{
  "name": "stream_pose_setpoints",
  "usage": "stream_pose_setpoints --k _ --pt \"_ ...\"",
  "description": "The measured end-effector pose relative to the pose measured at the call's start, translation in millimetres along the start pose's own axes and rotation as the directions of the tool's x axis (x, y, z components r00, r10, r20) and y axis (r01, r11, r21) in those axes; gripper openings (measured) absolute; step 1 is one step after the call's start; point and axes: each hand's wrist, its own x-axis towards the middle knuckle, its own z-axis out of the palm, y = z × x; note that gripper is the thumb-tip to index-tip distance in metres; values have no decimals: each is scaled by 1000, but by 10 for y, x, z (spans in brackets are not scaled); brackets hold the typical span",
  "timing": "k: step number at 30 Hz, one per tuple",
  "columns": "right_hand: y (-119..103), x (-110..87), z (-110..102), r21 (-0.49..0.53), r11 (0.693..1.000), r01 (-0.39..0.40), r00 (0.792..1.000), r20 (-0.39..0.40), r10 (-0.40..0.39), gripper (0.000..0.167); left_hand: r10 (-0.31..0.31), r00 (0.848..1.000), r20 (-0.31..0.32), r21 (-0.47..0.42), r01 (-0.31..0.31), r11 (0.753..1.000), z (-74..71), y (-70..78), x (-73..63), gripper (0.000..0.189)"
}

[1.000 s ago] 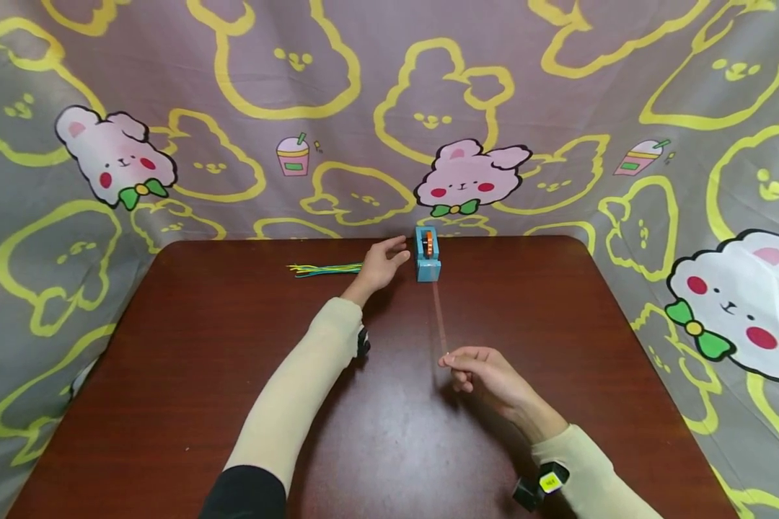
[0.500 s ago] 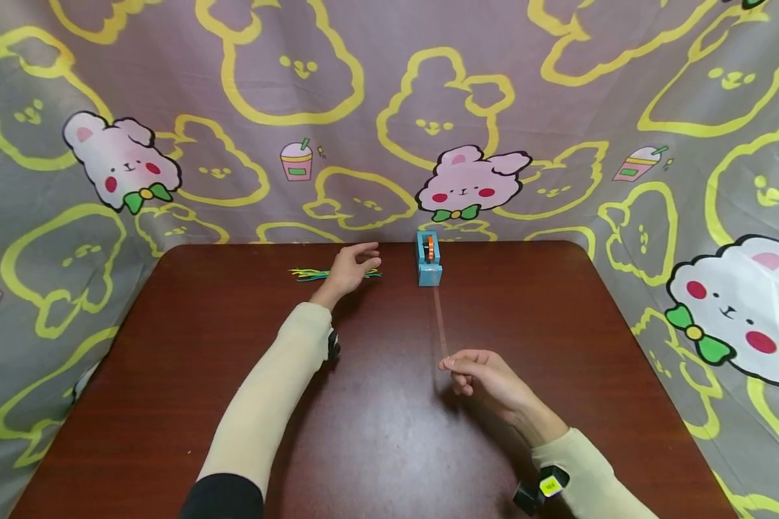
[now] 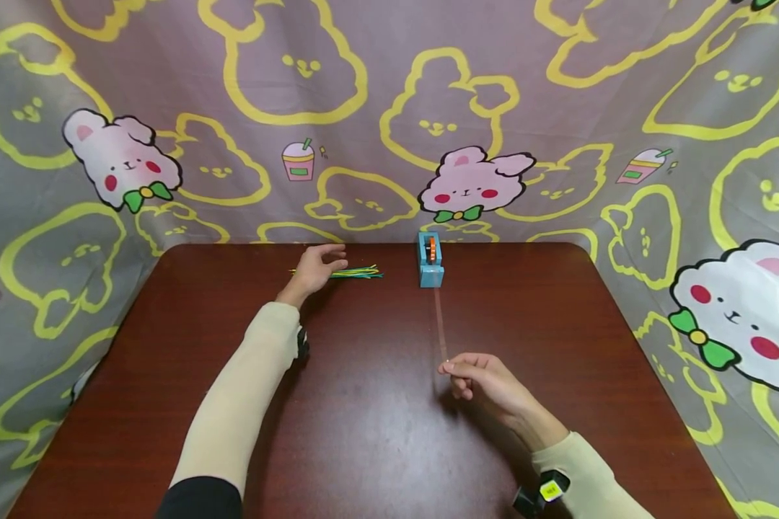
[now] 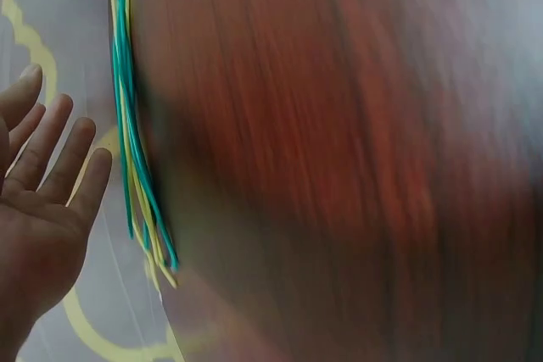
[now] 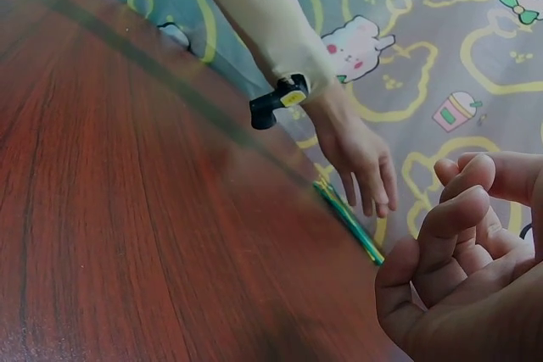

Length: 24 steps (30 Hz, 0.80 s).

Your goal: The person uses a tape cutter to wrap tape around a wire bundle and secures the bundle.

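Observation:
My left hand (image 3: 314,268) hovers over the left part of a bundle of thin yellow and green-blue strands (image 3: 362,272) near the table's back edge. Its fingers are loosely extended around nothing; in the left wrist view the strands (image 4: 127,116) lie beside the fingertips. My right hand (image 3: 487,380) pinches the end of a clear tape strip (image 3: 440,324) between thumb and forefinger. The strip stretches back, taut, to a light-blue tape dispenser (image 3: 431,277) with an orange wheel (image 3: 431,249). Curled right-hand fingers (image 5: 458,214) fill the right wrist view's corner.
The brown wooden table (image 3: 376,432) has rounded back corners. A patterned cloth curtain (image 3: 363,94) hangs close behind its back edge and along both sides. Each wrist wears a small black camera (image 3: 544,491).
My left hand has moved left, away from the dispenser and along the strands, uncovering their right ends. My right hand still holds the tape end in about the same place.

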Motion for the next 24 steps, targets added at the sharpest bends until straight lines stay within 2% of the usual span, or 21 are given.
stream_pose_setpoints --k 5,10,18,24 --pt "7 6 -6 -7 1000 6 1000 4 -6 18 -32 999 36 40 31 999 -133 -66 -32 46" --pt "12 10 -9 3 1000 4 1000 6 -4 18 -40 996 77 74 34 997 -212 -90 -62 48" --pt "17 2 -14 46 999 9 1000 9 -10 18 -34 994 107 162 16 987 -250 -184 -55 49" --pt "10 -1 -15 21 1000 9 1000 11 -9 21 -16 993 114 177 -5 984 -243 -259 -39 48"
